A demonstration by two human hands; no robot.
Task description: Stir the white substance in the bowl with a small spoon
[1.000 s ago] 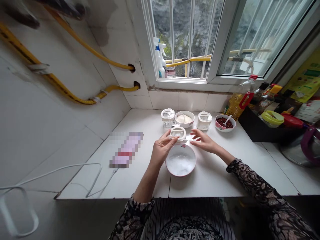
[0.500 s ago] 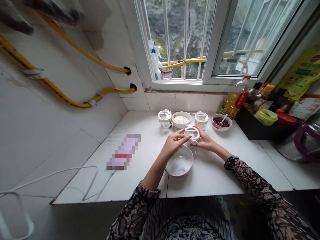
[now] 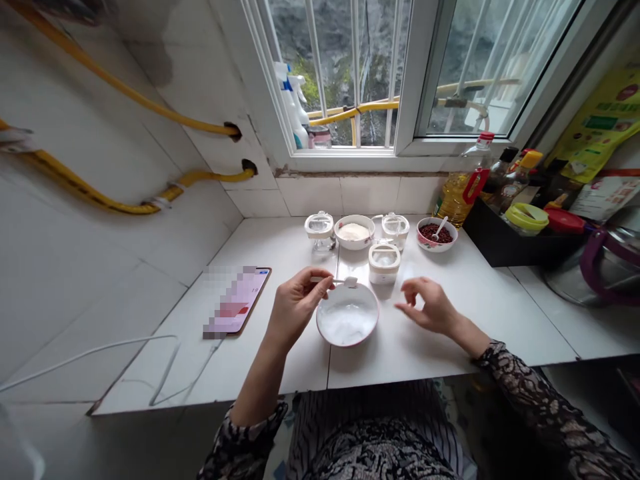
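Observation:
Between thumb and fingers, my left hand (image 3: 300, 300) pinches the handle of a small white spoon (image 3: 351, 283), whose head is over the far rim of a bowl. That bowl (image 3: 347, 317) is white with a pink rim and holds white, shiny contents that I cannot make out. My right hand (image 3: 425, 305) is to the right of the bowl, thumb and fingers apart, touching nothing. A clear jar with a white lid (image 3: 385, 263) stands just behind the bowl, between the hands.
Along the back are a lidded jar (image 3: 320, 231), a bowl of white grains (image 3: 355, 231), another jar (image 3: 395, 230) and a bowl of red beans (image 3: 437, 235). A phone (image 3: 240, 303) with a cable lies left. Bottles and a black box (image 3: 490, 243) stand right.
The jar both hands were holding now stands on the counter. My right hand has let go and moved right and nearer; my left hand has moved left with the spoon. The view has shifted slightly.

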